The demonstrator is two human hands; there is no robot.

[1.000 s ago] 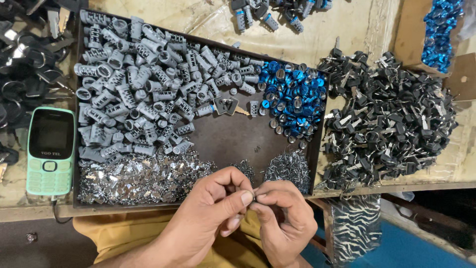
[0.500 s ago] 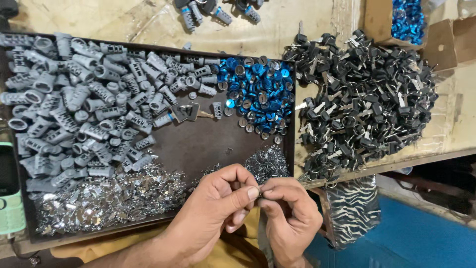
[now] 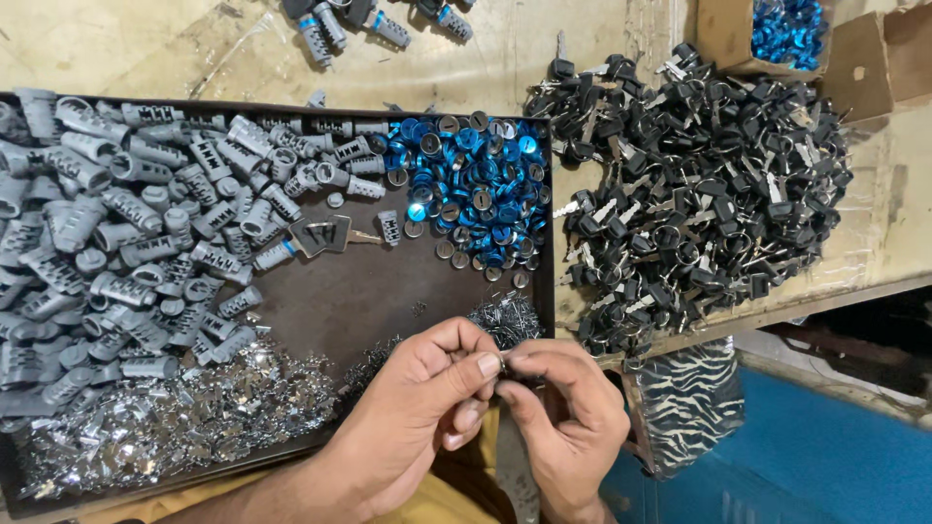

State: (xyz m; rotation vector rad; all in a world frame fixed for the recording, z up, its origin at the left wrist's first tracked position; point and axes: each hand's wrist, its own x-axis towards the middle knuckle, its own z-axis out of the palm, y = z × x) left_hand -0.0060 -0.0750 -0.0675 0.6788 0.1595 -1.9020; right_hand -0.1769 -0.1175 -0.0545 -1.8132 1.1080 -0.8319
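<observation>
Left hand (image 3: 427, 398) and right hand (image 3: 563, 412) are pinching a tiny metal part (image 3: 503, 367) between closed fingertips, just above the tray's (image 3: 330, 301) near edge. Risk, judged: the mostly hidden part is liable to slip into the silver clips (image 3: 175, 417). Beyond them are lying grey cylinders (image 3: 116, 233), blue caps (image 3: 471, 184), black keys (image 3: 699, 175).

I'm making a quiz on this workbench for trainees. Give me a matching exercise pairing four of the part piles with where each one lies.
Things:
1. grey cylinders
2. blue caps
3. black keys
4. shiny metal bits

Places:
A. on the bare table, right of the tray
B. tray's near left corner
C. tray's far right corner
D. tray's left half

Pairs: 1-D, 2-C, 3-A, 4-B
</observation>
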